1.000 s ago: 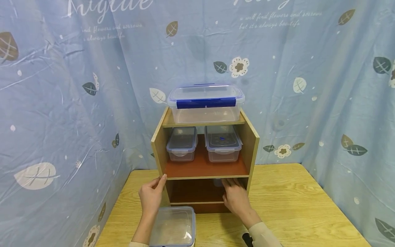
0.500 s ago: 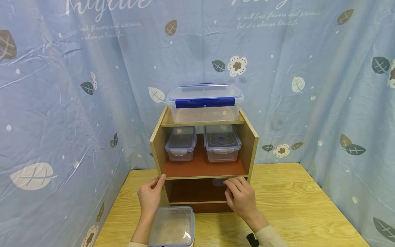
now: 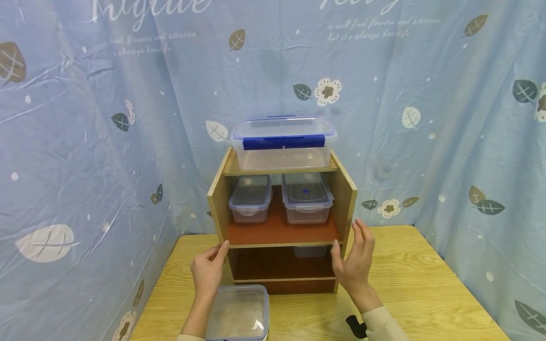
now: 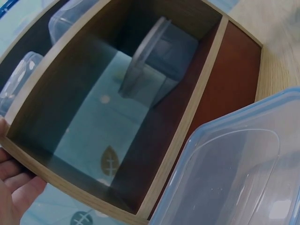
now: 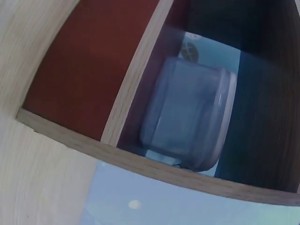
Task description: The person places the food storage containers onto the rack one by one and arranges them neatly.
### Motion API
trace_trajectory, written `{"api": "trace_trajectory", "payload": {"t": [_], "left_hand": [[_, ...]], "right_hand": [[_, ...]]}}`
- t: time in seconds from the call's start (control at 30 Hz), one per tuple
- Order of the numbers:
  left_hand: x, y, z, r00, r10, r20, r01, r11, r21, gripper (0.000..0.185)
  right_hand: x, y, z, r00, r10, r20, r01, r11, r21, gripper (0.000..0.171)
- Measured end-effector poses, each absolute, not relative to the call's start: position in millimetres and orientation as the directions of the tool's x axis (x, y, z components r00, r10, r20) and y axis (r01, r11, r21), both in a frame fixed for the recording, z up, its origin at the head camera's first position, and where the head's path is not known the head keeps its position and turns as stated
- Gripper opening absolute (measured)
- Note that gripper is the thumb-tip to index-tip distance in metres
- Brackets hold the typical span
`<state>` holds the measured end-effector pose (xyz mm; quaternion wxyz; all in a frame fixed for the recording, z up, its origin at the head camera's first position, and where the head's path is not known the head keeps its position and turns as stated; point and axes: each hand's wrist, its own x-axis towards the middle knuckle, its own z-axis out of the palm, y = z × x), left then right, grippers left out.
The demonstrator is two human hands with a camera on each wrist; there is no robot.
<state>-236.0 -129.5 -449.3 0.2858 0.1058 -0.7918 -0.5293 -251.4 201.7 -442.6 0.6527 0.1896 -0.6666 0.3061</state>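
Left hand [image 3: 207, 272] gripping the shelf unit's [image 3: 281, 227] left front edge, right hand [image 3: 355, 264] held wide beside its right edge, lidded box [image 3: 240, 313] at the desk's [image 3: 409, 289] near edge.

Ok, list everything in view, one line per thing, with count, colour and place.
Open wooden shelf unit: one, light wood sides with reddish-brown boards, at the back of the table.
Large clear plastic box with a blue clip: one, on top of the shelf unit.
Small clear lidded plastic boxes: two, blue-rimmed, on the middle shelf, one left, one right.
Small clear box in the bottom compartment: one, at the back right.
Clear blue-rimmed box on the table: one, in front of the unit, by the left wrist.
Light wooden table: one, under everything.
Blue leaf-printed curtain: one, behind and to both sides.
Left hand: holds the unit's left front edge.
Right hand: fingers straight, by the unit's right front edge.
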Motion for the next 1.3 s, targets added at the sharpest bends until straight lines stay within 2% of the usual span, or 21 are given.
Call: {"api": "trace_trajectory", "payload": {"t": [0.13, 0.23, 0.33, 0.43, 0.53, 0.6, 0.93, 1.1, 1.3], "left_hand": [[-235, -129, -449, -0.813, -0.472, 0.341, 0.134, 0.418, 0.899, 0.037], [-236, -129, -448, -0.809, -0.475, 0.348, 0.137, 0.423, 0.896, 0.037], [-236, -129, -449, -0.806, -0.479, 0.348, 0.132, 0.427, 0.894, 0.036], [-237, -129, -449, -0.807, -0.478, 0.346, 0.129, 0.429, 0.894, 0.037], [-238, -129, -449, -0.807, -0.476, 0.349, 0.133, 0.428, 0.894, 0.036], [-238, -129, -449, -0.806, -0.477, 0.35, 0.135, 0.428, 0.894, 0.036], [-236, -133, -451, -0.814, -0.462, 0.351, 0.142, 0.427, 0.893, 0.035], [-234, -138, -460, -0.828, -0.407, 0.386, 0.207, 0.417, 0.885, 0.032], [-225, -149, -485, -0.811, -0.374, 0.45, 0.178, 0.575, 0.799, 0.028]], "right_hand": [[-254, 208, -450, -0.287, 0.151, 0.946, -0.657, 0.688, -0.309, 0.062], [-255, 208, -455, -0.389, 0.182, 0.903, -0.631, 0.662, -0.405, 0.066], [-255, 208, -458, -0.459, 0.238, 0.856, -0.586, 0.643, -0.493, 0.062], [-256, 209, -457, -0.489, 0.271, 0.829, -0.539, 0.653, -0.532, 0.044], [-258, 211, -454, -0.488, 0.272, 0.83, -0.507, 0.685, -0.523, 0.016], [-259, 213, -453, -0.496, 0.269, 0.826, -0.488, 0.7, -0.521, 0.005], [-261, 214, -451, -0.573, 0.299, 0.763, -0.459, 0.654, -0.601, 0.012], [-260, 214, -451, -0.595, 0.339, 0.729, -0.457, 0.603, -0.654, 0.015], [-257, 214, -448, -0.626, 0.348, 0.698, -0.43, 0.593, -0.681, 0.018]]}}
